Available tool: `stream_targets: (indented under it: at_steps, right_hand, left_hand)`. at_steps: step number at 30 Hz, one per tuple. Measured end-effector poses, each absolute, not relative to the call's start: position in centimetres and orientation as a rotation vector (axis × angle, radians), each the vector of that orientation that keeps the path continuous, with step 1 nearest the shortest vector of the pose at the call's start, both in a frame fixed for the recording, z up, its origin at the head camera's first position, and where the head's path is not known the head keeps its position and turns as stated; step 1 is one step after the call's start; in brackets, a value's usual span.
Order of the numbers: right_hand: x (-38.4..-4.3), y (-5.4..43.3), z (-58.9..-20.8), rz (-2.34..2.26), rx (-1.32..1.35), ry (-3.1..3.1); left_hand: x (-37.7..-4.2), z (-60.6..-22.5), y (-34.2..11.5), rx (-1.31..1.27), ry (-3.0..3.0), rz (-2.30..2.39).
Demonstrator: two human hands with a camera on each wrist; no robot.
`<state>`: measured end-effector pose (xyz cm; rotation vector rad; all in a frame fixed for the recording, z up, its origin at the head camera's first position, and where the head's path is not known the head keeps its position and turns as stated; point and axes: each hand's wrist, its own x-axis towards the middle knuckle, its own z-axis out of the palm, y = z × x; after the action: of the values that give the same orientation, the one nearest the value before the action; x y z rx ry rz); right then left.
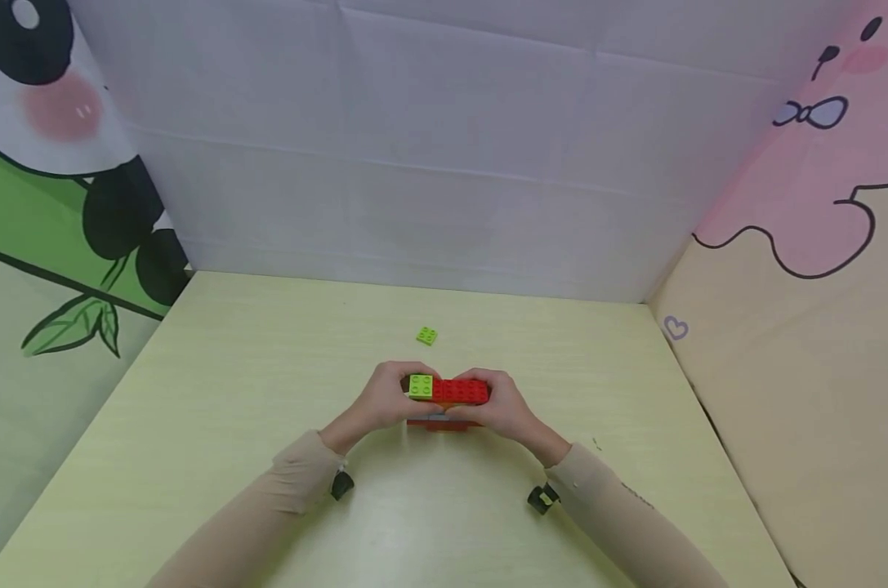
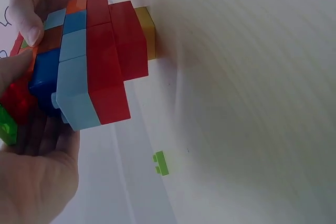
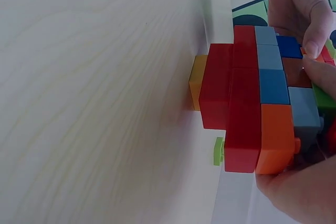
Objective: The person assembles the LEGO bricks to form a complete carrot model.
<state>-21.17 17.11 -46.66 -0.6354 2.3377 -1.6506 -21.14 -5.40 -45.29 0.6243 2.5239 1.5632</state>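
Between both hands stands a stacked block of toy building bricks [image 1: 461,390], wider in the middle layers than at its foot. Its yellow bottom brick [image 2: 147,30] is at the table surface; red bricks [image 3: 244,114] lie over it, followed by light blue, blue, orange and brown ones. On top, a light green brick [image 1: 421,386] sits at the left beside red bricks. My left hand [image 1: 383,398] grips the left end, thumb on the near face. My right hand [image 1: 507,407] holds the right end likewise. The thumbs nearly meet. Palms and fingers hide parts of the ends.
A loose light green brick [image 1: 426,336] lies on the pale wooden table [image 1: 282,343] beyond the stack. A white cloth wall [image 1: 414,220] closes the back, with printed cartoon panels at either side. Small black devices [image 1: 342,484] hang under both wrists.
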Motion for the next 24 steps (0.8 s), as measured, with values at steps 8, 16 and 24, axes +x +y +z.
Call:
stream_targets:
  at_steps: [8, 16, 24]
  right_hand:
    - [-21.1, 17.5, -46.1, -1.618, -0.627, 2.357]
    - [-20.5, 18.6, -42.6, -1.668, -0.732, 2.354]
    - [-24.7, 18.8, -44.2, -1.661, -0.648, 2.53]
  left_hand:
    - [-21.1, -45.1, -5.1, 0.652, 2.511, 1.565]
    - [-21.1, -44.6, -5.1, 0.63, 2.525, 1.52]
    - [-21.0, -44.5, -5.5, 0.597, 2.534, 1.474]
